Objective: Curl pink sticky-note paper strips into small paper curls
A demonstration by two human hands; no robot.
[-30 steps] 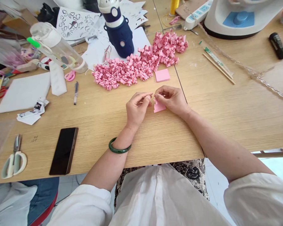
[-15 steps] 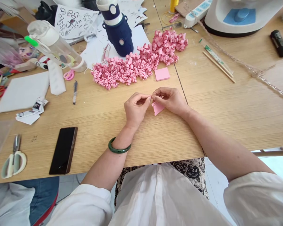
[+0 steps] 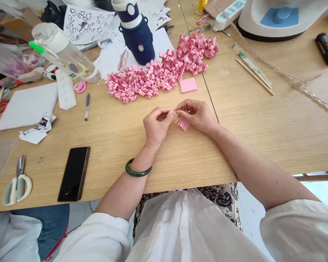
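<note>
The fringed pink paper (image 3: 184, 125) sits just beneath the thumb and fingers of the right grip (image 3: 199, 114), which is closed on it, with the cut strips hanging out toward the left grip (image 3: 157, 125) and the near edge of the surface (image 3: 117, 149). Over on that left side, thumb and forefinger are pinched together, their tips meeting the right ones; a thin pink strip (image 3: 175, 110) seems to be caught there, though it is too small for me to be sure. Both hands are between the near edge and the heaped pink curls (image 3: 150, 80), left of the seam running across the pale wood grain.

The held paper is thin and matte, slit into narrow, slightly splayed strips. Just beyond the hands lies a flat, smooth, square-cornered stack of pink paper (image 3: 188, 85), nearly touching the curls, which are springy-looking ribbon loops bunched into rough clumps. Toward the near left corner, a glossy dark phone (image 3: 73, 174) lies beside pale-handled scissors (image 3: 18, 187) with metal blades. A smooth, round green bangle (image 3: 138, 173) circles the left wrist.
</note>
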